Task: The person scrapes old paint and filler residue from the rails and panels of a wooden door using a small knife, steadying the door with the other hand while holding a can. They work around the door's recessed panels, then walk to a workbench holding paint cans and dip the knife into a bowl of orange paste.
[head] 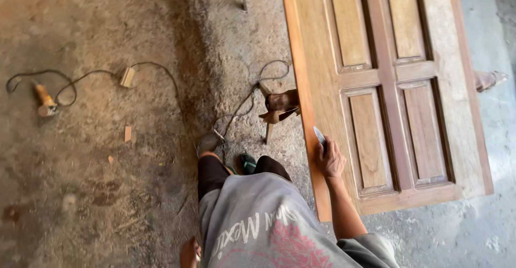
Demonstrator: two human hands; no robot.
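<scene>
Door (392, 85) of panelled brown wood is shown from the head view, laid flat above a dusty concrete floor (107, 193). At its near left edge, a small blade (320, 135) is gripped by the closed right hand (329, 159). The left hand (189, 253) is seen only at the lower frame edge; its grip cannot be told. A power tool (44, 100) with cable (156, 69) lies well apart on the floor.

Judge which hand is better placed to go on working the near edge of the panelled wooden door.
Right. The right hand rests on the door edge gripping a small metal blade; the left hand hangs low beside the body, away from the door.
</scene>
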